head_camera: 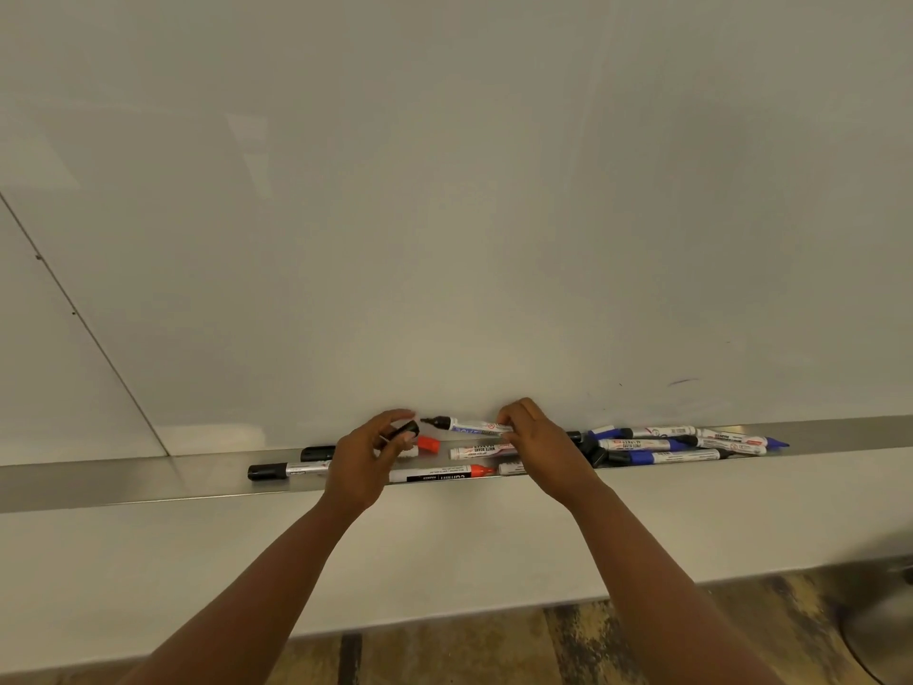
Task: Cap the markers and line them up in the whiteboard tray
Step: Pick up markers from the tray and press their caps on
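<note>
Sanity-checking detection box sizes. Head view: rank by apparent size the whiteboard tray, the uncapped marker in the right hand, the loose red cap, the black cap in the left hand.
1. whiteboard tray, spans the frame
2. uncapped marker, held by the right hand
3 and 4. loose red cap and black cap in the left hand: they look alike; the black one is partly hidden, so unranked.

I count two hands of mine, the left hand [368,454] and the right hand [536,437]. In the tray [123,479] and in my fingers I see about ten markers; the pile at the right is tangled, so I cannot count exactly. One loose red cap [429,443] lies there.
</note>
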